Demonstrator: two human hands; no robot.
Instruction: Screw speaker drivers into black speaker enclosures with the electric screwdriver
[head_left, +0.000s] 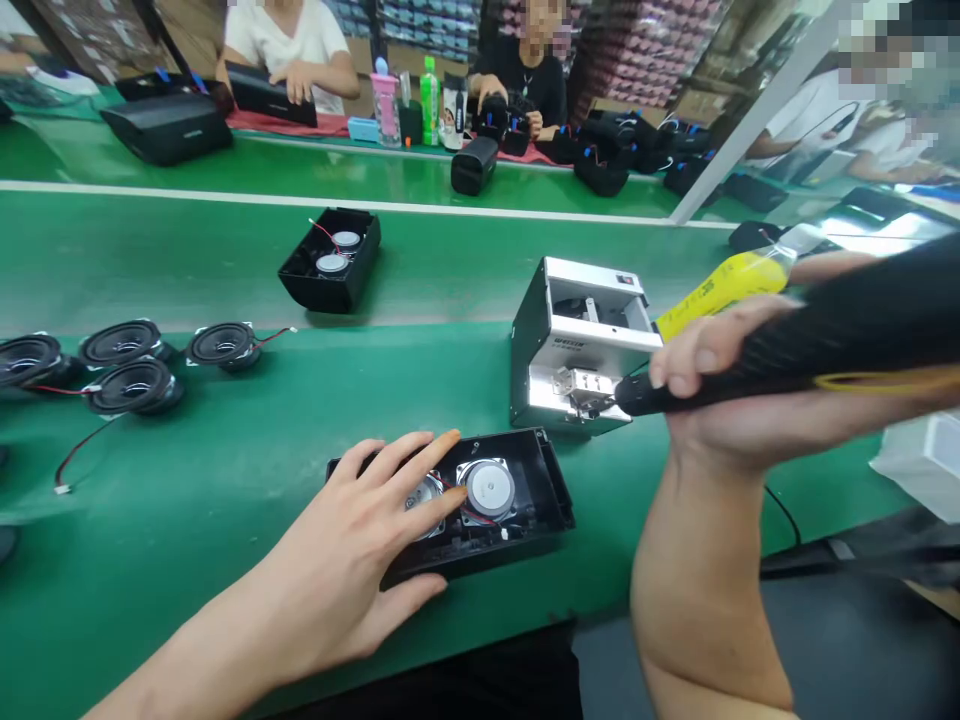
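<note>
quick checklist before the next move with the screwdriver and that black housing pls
1. Left hand steadying the black housing: ok, it lies flat on it, open.
2. Right hand gripping the screwdriver: ok, closed around it.
3. Screwdriver tip at the screw feeder: ok, it meets the front outlet.
4. Screw picked up on the tip: cannot tell.
5. Uncovered speaker seated in the housing: ok, apparently.
6. Left fingers off the other speaker: not ok, they lie across it.

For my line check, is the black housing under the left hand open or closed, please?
Open: the black housing has no cover, and a speaker driver shows inside.
</note>
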